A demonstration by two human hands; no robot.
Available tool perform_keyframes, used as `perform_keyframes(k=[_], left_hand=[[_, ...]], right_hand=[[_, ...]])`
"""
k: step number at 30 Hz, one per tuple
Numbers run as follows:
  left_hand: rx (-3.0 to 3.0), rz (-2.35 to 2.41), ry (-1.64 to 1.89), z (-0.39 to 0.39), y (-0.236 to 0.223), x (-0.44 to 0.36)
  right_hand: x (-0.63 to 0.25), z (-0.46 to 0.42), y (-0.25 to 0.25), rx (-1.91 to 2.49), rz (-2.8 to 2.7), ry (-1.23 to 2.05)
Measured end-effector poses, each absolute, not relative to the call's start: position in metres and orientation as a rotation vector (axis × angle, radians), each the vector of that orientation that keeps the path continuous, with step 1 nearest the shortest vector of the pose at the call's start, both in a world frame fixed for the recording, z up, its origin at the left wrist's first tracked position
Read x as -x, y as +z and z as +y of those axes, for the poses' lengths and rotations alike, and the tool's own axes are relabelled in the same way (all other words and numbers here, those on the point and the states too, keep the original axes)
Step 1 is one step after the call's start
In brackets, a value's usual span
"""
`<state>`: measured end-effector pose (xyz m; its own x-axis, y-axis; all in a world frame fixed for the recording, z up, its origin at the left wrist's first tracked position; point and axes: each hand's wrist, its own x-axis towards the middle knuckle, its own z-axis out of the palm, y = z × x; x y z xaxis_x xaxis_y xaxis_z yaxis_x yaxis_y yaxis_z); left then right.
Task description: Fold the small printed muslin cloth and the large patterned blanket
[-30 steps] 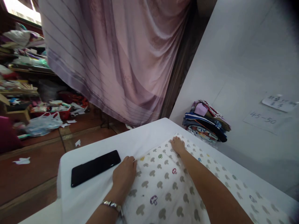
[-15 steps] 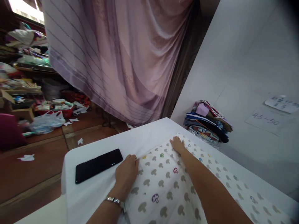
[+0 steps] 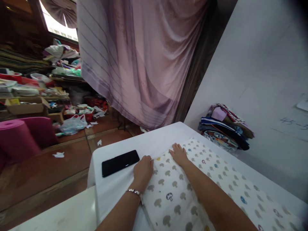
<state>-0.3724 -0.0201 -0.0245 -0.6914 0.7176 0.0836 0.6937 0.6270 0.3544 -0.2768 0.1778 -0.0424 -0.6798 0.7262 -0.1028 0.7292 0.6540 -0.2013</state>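
A white cloth with grey and coloured mushroom prints [image 3: 176,191] lies spread over the white-covered table [image 3: 166,134]. My left hand [image 3: 143,168] is closed on the cloth's left edge, wrist towards me with a metal bracelet [image 3: 134,191] on it. Farther off, my right hand [image 3: 179,154] rests on the cloth near its far edge, palm down and fingers spread. Just left of my left hand lies a black phone [image 3: 120,163], flat on the table.
Folded clothes [image 3: 223,126] are stacked beyond the table, by the white wall [image 3: 260,80]. A pinkish curtain [image 3: 149,64] hangs behind. Left on the floor are a pink rolled mat [image 3: 18,138], a plastic bag [image 3: 74,124], boxes and paper scraps. A pale surface [image 3: 62,211] adjoins the table's near left.
The view has turned left, so everything sits farther right. My right hand has slid slightly towards my left along the cloth and its fingers have spread. My left hand keeps the edge.
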Motion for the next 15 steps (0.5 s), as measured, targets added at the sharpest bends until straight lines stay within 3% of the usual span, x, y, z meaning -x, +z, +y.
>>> perform_keyframes(k=[5, 9, 15], left_hand=[[-1.237, 2.79, 0.552, -0.018, -0.029, 0.377], [-1.302, 2.798, 0.549, -0.017, -0.028, 0.379], [-1.354, 2.72, 0.559, -0.013, -0.022, 0.384]], right_hand=[[0.251, 0.128, -0.019, -1.178, 2.927, -0.414], [0.197, 0.045, -0.018, -0.855, 3.017, -0.543], [0.11, -0.061, -0.018, -0.808, 3.001, -0.626]])
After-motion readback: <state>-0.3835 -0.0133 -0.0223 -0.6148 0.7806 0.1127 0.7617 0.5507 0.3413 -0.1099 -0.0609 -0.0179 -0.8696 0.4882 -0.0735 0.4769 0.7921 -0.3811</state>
